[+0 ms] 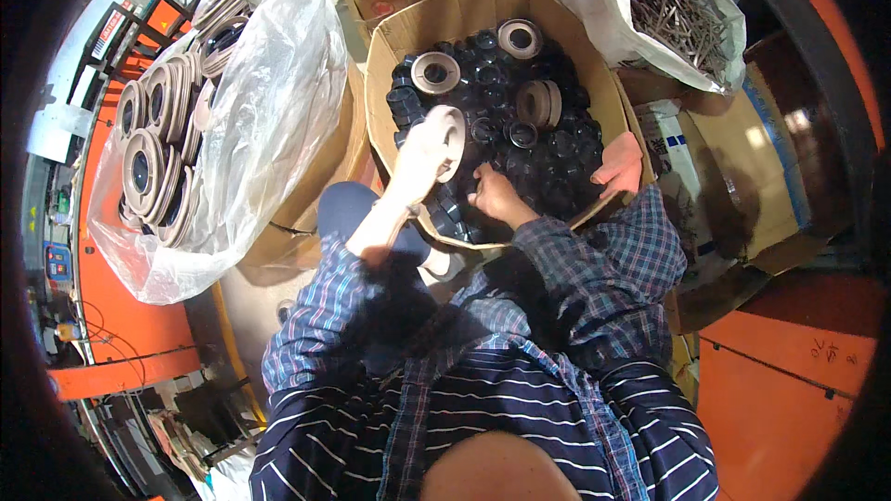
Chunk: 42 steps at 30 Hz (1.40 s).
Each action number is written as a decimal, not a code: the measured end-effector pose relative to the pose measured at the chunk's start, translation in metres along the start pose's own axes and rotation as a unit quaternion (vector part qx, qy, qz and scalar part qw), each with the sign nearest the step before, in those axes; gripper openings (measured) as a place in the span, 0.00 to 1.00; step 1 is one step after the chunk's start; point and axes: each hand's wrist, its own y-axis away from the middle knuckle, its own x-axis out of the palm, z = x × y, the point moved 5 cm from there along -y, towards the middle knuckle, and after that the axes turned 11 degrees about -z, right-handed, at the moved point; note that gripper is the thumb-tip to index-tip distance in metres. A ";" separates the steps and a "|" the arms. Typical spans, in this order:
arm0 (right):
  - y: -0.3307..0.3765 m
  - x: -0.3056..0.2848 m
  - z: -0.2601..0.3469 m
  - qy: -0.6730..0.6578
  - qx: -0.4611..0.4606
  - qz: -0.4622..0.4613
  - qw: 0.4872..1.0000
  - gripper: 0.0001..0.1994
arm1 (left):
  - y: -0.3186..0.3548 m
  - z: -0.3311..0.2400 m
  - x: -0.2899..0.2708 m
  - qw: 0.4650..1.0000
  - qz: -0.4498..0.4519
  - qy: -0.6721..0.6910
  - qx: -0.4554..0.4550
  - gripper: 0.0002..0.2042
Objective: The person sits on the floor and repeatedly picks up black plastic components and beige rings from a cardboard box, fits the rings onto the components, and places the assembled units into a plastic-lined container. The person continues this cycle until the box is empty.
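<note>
Holding a beige flanged ring [453, 142] by its edge in the left grip [422, 153], tilted above the left side of the cardboard box [599, 83]. Probably light, stiff and fairly smooth; best taken by the outer rim. Round, open-centred, pale where lit. Down among glossy black plastic cups [522, 135] with the right grip [501, 197]; closed on one or empty, cannot tell.

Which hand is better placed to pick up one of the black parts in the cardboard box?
Probably the right hand: it is down at the black parts, with no held object visible. The left hand is occupied, holding a beige ring.
</note>
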 end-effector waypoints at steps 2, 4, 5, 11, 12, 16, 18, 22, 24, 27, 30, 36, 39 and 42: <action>0.003 -0.017 0.001 0.073 -0.042 0.056 0.995 0.14 | 0.021 0.000 -0.017 0.952 -0.075 0.227 -0.192 0.17; 0.006 -0.039 0.002 0.100 -0.012 0.055 0.993 0.15 | 0.048 0.003 -0.018 0.822 -0.127 0.427 -0.354 0.20; 0.007 -0.052 0.005 0.108 0.015 0.045 0.993 0.16 | 0.061 0.005 -0.017 0.782 -0.149 0.435 -0.421 0.19; 0.021 -0.115 0.112 -0.127 -0.194 -0.033 0.972 0.20 | 0.067 -0.023 0.008 0.701 -0.092 0.564 -0.427 0.19; 0.029 -0.120 0.128 -0.121 -0.247 -0.024 0.961 0.19 | 0.060 -0.038 0.007 0.784 -0.052 0.534 -0.312 0.19; 0.050 -0.117 0.143 -0.107 -0.203 -0.026 0.973 0.19 | 0.060 -0.057 0.008 0.763 -0.036 0.569 -0.305 0.19; 0.052 -0.118 0.140 -0.186 -0.201 -0.041 0.961 0.19 | 0.062 -0.055 0.006 0.784 -0.047 0.521 -0.334 0.19; 0.049 -0.131 0.135 -0.060 -0.314 -0.104 0.942 0.15 | 0.061 -0.051 0.013 0.737 -0.044 0.571 -0.359 0.20; 0.048 -0.139 0.135 -0.014 -0.363 -0.123 0.923 0.13 | 0.061 -0.050 0.019 0.714 -0.050 0.586 -0.381 0.21; 0.040 -0.141 0.127 -0.063 -0.295 -0.018 0.953 0.15 | 0.060 -0.055 0.024 0.738 -0.047 0.560 -0.374 0.21; 0.039 -0.146 0.122 -0.121 -0.264 -0.010 0.957 0.26 | 0.059 -0.059 0.024 0.735 -0.028 0.566 -0.371 0.21; 0.045 -0.133 0.110 -0.129 -0.287 -0.049 0.948 0.30 | 0.063 -0.057 0.021 0.754 -0.064 0.531 -0.381 0.21; 0.039 -0.118 0.097 -0.249 -0.159 -0.069 0.953 0.28 | 0.066 -0.063 0.024 0.840 -0.094 0.418 -0.334 0.22; 0.035 -0.104 0.083 -0.439 0.031 0.000 0.898 0.23 | 0.072 -0.074 0.022 0.957 -0.116 0.125 -0.234 0.23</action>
